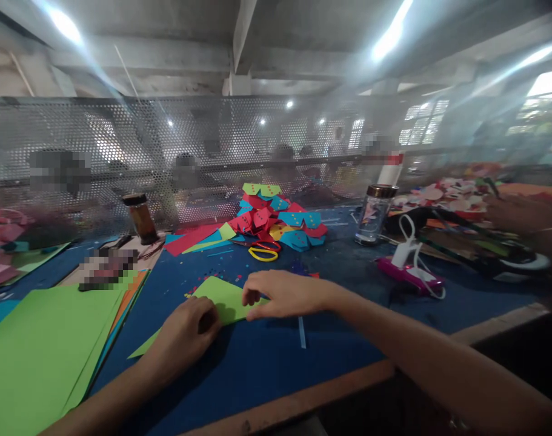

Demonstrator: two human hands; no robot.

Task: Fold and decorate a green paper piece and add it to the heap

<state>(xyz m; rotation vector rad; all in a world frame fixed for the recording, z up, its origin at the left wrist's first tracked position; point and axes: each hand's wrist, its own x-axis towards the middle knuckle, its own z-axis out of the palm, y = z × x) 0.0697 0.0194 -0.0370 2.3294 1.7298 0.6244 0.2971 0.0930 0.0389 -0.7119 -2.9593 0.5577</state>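
A folded piece of green paper (223, 297) lies on the blue table, with a strip of it showing out to the left. My left hand (189, 330) is curled on its left part, fingers closed at the paper's edge. Over the right end, my right hand (287, 295) is bent with thumb and fingers apart, green paper visible in the gap. Scissors with yellow and red handles (264, 249) lie just beyond. Behind them rises a heap of red, blue, yellow and green cut paper shapes (260, 221) with coloured dots.
A stack of green sheets (43, 351) lies at left, beside a phone (109, 269) and a jar of brown liquid (140, 219). At right are a clear bottle (373, 218) and a purple device with white cable (412, 275). A perforated metal screen (203, 133) stands behind; another person's hand (512, 212) is blurred.
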